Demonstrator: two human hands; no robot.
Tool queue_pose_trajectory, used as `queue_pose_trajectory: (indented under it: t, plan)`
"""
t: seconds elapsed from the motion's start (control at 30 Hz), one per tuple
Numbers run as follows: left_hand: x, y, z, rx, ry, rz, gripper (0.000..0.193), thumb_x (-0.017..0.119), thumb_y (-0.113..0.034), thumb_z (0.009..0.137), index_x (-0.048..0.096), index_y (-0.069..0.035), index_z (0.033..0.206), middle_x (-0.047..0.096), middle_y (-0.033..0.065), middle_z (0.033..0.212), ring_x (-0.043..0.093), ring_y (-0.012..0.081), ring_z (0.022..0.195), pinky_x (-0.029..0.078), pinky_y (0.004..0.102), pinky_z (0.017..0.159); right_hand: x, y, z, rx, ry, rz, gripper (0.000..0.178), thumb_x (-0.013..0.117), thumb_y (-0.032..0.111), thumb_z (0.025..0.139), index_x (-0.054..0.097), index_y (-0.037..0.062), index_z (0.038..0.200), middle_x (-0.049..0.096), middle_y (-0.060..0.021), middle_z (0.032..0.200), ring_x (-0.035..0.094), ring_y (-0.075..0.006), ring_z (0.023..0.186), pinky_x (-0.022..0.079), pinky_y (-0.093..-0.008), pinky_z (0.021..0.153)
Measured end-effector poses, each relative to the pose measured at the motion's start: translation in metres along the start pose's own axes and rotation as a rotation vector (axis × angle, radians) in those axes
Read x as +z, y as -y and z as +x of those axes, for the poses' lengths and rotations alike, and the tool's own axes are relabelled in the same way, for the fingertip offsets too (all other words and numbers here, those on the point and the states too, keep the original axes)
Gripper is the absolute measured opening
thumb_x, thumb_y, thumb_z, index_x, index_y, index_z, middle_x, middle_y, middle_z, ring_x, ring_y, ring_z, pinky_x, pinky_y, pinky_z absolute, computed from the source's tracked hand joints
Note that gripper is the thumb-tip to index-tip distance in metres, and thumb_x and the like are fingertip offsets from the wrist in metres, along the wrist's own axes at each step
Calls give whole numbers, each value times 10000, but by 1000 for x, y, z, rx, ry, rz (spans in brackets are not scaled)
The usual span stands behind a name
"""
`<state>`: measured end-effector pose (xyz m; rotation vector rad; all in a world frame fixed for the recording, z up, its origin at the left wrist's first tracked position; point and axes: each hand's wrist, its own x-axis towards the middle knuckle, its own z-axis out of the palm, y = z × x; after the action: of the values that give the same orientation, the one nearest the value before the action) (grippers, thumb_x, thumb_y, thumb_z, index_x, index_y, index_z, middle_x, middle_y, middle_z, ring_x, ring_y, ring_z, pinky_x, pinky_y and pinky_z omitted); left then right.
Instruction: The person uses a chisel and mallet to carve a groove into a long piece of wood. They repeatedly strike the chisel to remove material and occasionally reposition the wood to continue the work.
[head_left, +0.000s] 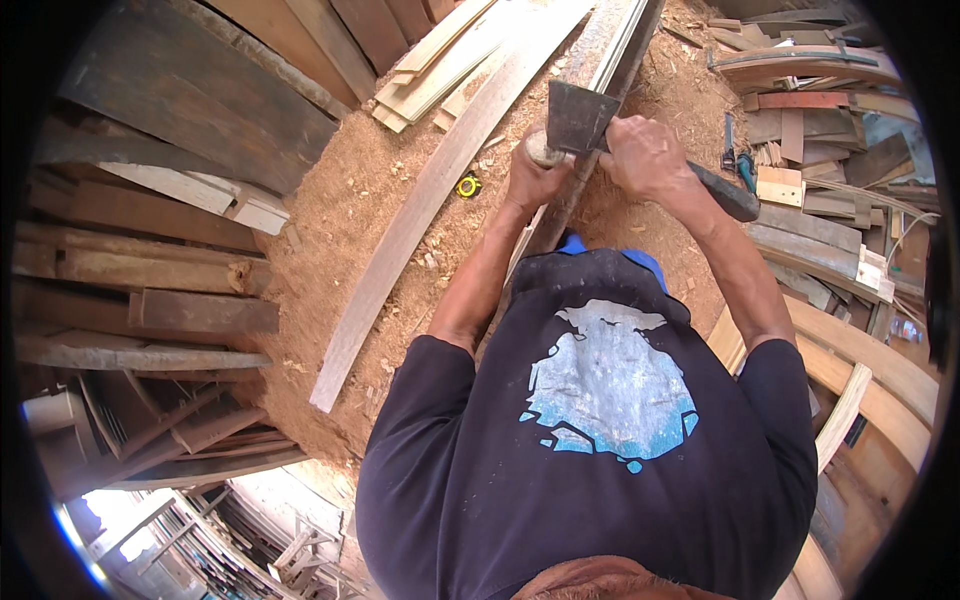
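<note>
My right hand (650,157) is closed around the dark handle of a hatchet (582,117), close to its broad dark head. The handle's end sticks out behind the hand to the right. Just left of the hatchet head, my left hand (537,178) wraps round a pale round-ended handle (544,148); whatever lies at its other end is hidden. Both hands are over a long narrow wooden beam (563,203), which runs away from my body toward the far edge. The hatchet head hides part of the beam and sits right beside the pale handle.
A long curved board (400,225) lies to the left on sawdust and shavings (300,280). Near it is a yellow-black tape measure (468,185). Pale planks (440,75) lie at the far side. Stacked timber (190,250) lines the left; curved wood pieces (810,240) crowd the right.
</note>
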<state>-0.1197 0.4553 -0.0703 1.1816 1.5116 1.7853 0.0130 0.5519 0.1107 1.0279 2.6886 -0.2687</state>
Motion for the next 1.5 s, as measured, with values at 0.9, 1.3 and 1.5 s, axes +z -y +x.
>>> queue_pose_trajectory:
  t: [0.9, 1.3, 1.5]
  plan:
    - [-8, -2, 31, -132, 36, 178, 208, 811, -137, 838, 620, -64, 880, 629, -30, 764, 585, 68, 720, 509, 260, 668, -7, -33, -44, -294, -621, 1050, 141, 692, 81, 883, 671, 13, 1004, 651, -21, 874, 557, -97, 770, 451, -282, 710]
    - [-9, -14, 21, -79, 88, 184, 288, 813, -140, 809, 631, -32, 1005, 687, 39, 841, 647, 110, 785, 539, 285, 722, 0, -31, -41, -341, -582, 1044, 223, 694, 90, 838, 696, -1, 1041, 720, -89, 956, 658, -167, 853, 527, -326, 783]
    - [-11, -6, 19, -4, 73, 197, 288, 817, -129, 794, 627, -32, 987, 674, 30, 781, 627, 96, 734, 522, 279, 679, 5, -20, -32, -374, -562, 949, 236, 711, 104, 794, 709, 18, 1013, 728, -158, 933, 706, -275, 839, 545, -367, 762]
